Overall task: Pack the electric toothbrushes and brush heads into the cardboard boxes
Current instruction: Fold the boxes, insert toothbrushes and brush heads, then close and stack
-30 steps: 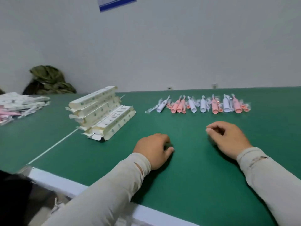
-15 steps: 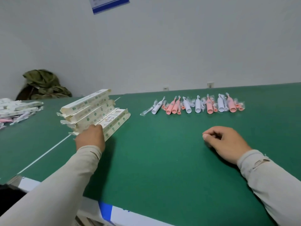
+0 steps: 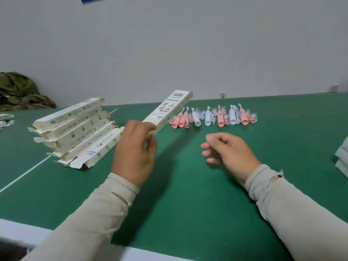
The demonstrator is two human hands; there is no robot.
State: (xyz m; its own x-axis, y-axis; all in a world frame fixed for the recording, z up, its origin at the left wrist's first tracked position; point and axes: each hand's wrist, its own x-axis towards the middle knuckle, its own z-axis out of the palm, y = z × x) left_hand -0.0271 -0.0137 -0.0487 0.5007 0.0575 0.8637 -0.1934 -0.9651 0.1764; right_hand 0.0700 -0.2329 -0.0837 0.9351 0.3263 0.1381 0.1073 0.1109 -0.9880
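Note:
My left hand (image 3: pixel 134 153) grips the near end of a long white cardboard box (image 3: pixel 169 109) and holds it above the green table (image 3: pixel 188 194), its far end tilted up toward the wall. A stack of several more such boxes (image 3: pixel 75 129), end flaps open, lies to the left. Beyond the hands, a row of pink and white electric toothbrushes (image 3: pixel 214 116) with bagged brush heads lies across the table. My right hand (image 3: pixel 229 153) hovers over the table right of the box, fingers loosely curled, holding nothing.
A green camouflage bundle (image 3: pixel 20 93) sits at the far left against the wall. White packages (image 3: pixel 5 119) lie at the left edge. Pale folded items (image 3: pixel 342 159) show at the right edge. A white line (image 3: pixel 24 174) crosses the table.
My left hand has lifted one box off the stack and brought it right, toward the middle. My right hand rose slightly and its fingers loosened. The view shifted right.

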